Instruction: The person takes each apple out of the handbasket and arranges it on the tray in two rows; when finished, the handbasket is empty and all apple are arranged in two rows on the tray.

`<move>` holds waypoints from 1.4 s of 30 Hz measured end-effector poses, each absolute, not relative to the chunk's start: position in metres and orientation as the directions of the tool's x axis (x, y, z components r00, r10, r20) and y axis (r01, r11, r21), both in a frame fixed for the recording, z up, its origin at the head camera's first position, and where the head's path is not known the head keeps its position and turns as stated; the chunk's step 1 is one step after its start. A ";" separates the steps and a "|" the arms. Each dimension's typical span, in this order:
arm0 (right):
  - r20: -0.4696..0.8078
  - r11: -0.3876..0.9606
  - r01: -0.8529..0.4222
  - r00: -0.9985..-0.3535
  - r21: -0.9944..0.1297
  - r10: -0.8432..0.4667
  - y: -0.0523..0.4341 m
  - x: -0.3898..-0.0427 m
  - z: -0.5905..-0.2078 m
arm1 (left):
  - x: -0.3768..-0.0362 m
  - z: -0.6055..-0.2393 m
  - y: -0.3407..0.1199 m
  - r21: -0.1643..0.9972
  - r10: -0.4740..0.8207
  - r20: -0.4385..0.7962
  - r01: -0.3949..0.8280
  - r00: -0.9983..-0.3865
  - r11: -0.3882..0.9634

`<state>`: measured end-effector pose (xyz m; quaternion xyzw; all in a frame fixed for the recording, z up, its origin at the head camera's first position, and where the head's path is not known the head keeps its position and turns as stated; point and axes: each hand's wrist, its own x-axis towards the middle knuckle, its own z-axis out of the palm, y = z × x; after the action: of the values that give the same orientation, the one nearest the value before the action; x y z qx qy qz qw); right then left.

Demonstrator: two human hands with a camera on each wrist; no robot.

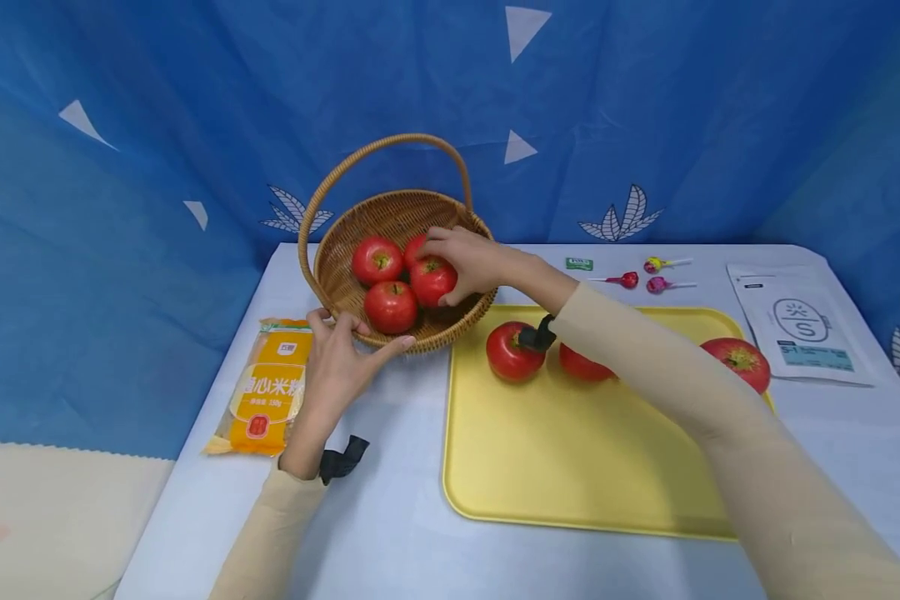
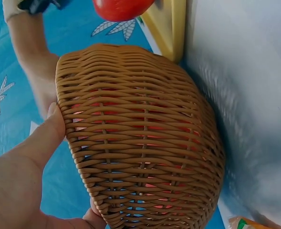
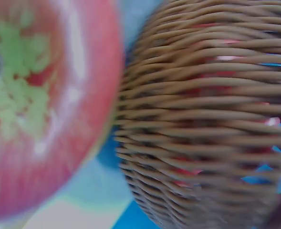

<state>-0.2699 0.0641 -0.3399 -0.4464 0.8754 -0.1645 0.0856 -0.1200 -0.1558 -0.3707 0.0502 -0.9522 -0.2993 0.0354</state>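
A wicker basket point(image 1: 330, 250) with a hoop handle stands on the table and holds several red apples. My right hand point(image 1: 450, 267) reaches into it, and its fingers curl round the front right apple point(image 1: 429, 283). My left hand point(image 1: 345, 342) rests against the basket's near outer wall with its fingers spread and fairly straight. In the left wrist view the thumb point(image 2: 45, 133) presses on the woven wall of the basket point(image 2: 140, 143). The right wrist view shows a blurred apple point(image 3: 40, 109) close beside the basket point(image 3: 207, 119).
A yellow tray point(image 1: 570, 467) lies right of the basket, with three apples along its far side, one of them point(image 1: 512, 354) nearest the basket. An orange snack packet point(image 1: 266, 387) lies at the left. Lollipops point(image 1: 663, 275), a green sweet point(image 1: 579, 263) and a white pouch point(image 1: 795, 321) lie at the back right.
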 end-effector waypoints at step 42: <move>0.183 0.453 -0.782 -0.566 -0.427 -0.804 0.144 -0.162 -0.329 | -0.123 -0.375 -0.154 0.590 -0.123 0.059 -0.065 -0.991 0.805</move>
<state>-0.1620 0.1441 -0.3292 -0.4652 0.8522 -0.2384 0.0225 -0.1231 -0.1545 -0.3751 0.0496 -0.9488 -0.3083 0.0470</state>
